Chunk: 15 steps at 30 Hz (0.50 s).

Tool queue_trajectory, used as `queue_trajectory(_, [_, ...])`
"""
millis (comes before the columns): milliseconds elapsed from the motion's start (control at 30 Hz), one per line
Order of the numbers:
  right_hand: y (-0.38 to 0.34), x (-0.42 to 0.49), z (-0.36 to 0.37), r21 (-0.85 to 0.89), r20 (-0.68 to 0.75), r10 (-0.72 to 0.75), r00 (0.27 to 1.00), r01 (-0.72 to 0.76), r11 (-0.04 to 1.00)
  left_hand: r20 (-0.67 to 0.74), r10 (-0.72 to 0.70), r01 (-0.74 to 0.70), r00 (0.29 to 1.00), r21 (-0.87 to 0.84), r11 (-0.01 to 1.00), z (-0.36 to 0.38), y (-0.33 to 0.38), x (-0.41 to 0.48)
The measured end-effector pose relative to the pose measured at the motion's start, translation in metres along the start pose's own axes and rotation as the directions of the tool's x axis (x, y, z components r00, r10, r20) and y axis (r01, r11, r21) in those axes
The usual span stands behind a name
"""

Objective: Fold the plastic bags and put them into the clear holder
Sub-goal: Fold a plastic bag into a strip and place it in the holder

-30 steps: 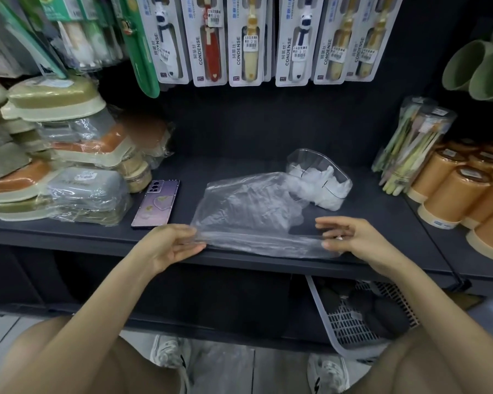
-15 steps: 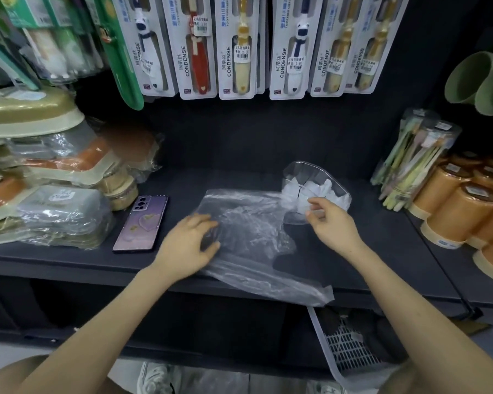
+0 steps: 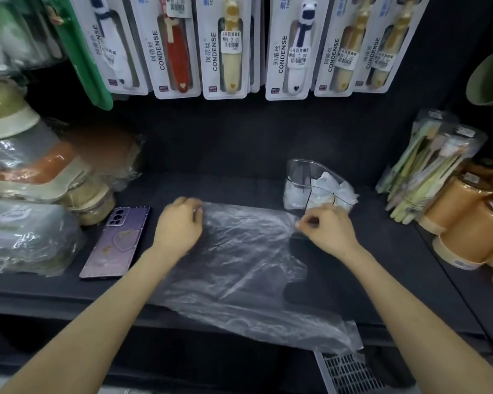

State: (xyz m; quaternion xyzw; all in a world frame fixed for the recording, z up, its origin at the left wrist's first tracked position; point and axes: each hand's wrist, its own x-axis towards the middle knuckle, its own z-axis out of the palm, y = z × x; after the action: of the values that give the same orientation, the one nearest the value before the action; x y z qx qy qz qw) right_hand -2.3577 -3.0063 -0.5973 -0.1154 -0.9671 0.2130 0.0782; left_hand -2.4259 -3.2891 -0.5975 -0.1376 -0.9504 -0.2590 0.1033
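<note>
While we lean over the dark shelf (image 3: pixel 239 183), both of our arms reach forward to the far edge of one plastic bag (image 3: pixel 248 251). It lies spread flat and crinkled on the shelf between our hands. Its near edge spills over the shelf's front lip, down to the right.

Our left hand (image 3: pixel 180 223) sits at the bag's far left corner with its fingers curled under. The hand is blurred, so we can only say it seems to grip the film there rather than simply press on it. Our right hand (image 3: pixel 325 226) is curled too, thumb and forefinger pinching the bag's far right edge.

Just beyond that right hand stands the clear holder (image 3: pixel 305 180), upright on the shelf, close to the bag's far right corner. Inside it we see a bunch of white folded bags (image 3: pixel 333 191), heaped toward its right side.

A purple phone (image 3: pixel 117 240) lies face down just left of our left forearm, apart from the bag. Further left are wrapped dishes (image 3: pixel 26 237) in stacks. Orange cups (image 3: pixel 467 223) crowd the right end of the shelf, and toothbrush packs (image 3: pixel 228 46) hang in a row above. Below the shelf, a white basket (image 3: pixel 347 371) shows under the bag's hanging corner.
</note>
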Motion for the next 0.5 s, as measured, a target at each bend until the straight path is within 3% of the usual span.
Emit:
queue_trajectory(133, [0.01, -0.003, -0.001, 0.157, 0.04, 0.046, 0.998, -0.052, 0.986, 0.267, 0.24, -0.263, 0.933, 0.052, 0.964, 0.026, -0.007, 0.01])
queue_trajectory(233, [0.027, 0.001, -0.008, 0.408, 0.175, 0.114, 0.978, -0.178, 0.895, 0.373, 0.206, -0.278, 0.905, 0.151, 0.948, 0.036, -0.014, 0.006])
queue_trajectory(333, [0.036, 0.003, -0.02, 0.475, 0.226, 0.131, 0.965, -0.226, 0.85, 0.4, 0.173, -0.259, 0.9, 0.172, 0.95, 0.035, -0.012, 0.01])
queue_trajectory(400, [0.032, 0.002, -0.025, 0.382, 0.151, 0.15, 0.977, -0.198, 0.903, 0.418, 0.148, -0.22, 0.896, 0.131, 0.967, 0.034, -0.01, 0.012])
queue_trajectory(433, [0.026, 0.0, -0.026, 0.233, 0.041, 0.144, 0.989, -0.15, 0.961, 0.413, 0.14, -0.199, 0.9, 0.101, 0.975, 0.031, -0.009, 0.011])
queue_trajectory(500, [0.002, -0.009, -0.018, -0.029, -0.193, -0.024, 0.981, 0.019, 0.999, 0.369, 0.178, -0.219, 0.912, 0.072, 0.973, 0.025, -0.006, 0.007])
